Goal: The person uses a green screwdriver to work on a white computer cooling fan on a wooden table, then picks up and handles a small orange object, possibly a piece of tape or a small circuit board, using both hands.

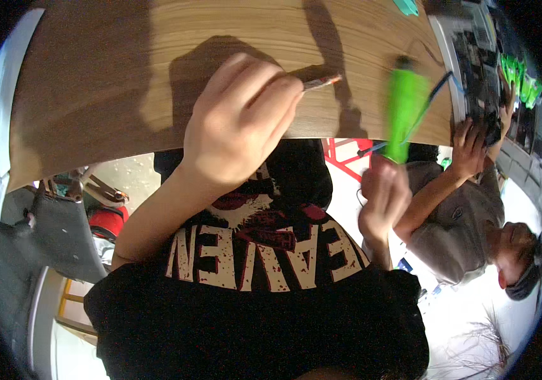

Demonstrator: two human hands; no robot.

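Over the wooden table [252, 25], my left hand [239, 120] is closed, thumb and fingers pinching a thin short rod [321, 82] with a greyish body and an orange-tinged tip. The rod points right, just above the tabletop; its other end is hidden in my fingers. My right hand [386, 196], smeared by motion, is wrapped round the lower end of a bright green elongated thing [405, 104] with a dark tip, held upright beside the table's near edge. A blue cord [437, 88] runs close by the green thing; whether they are joined I cannot tell.
At the far left stands a stack of white sheets [6, 107]. A teal object [406, 6] lies at the top edge. To the right, a co-worker's hand [470, 149] is at dark equipment, with several green things [521, 82] beyond. Red metal framework [345, 161] shows below the table.
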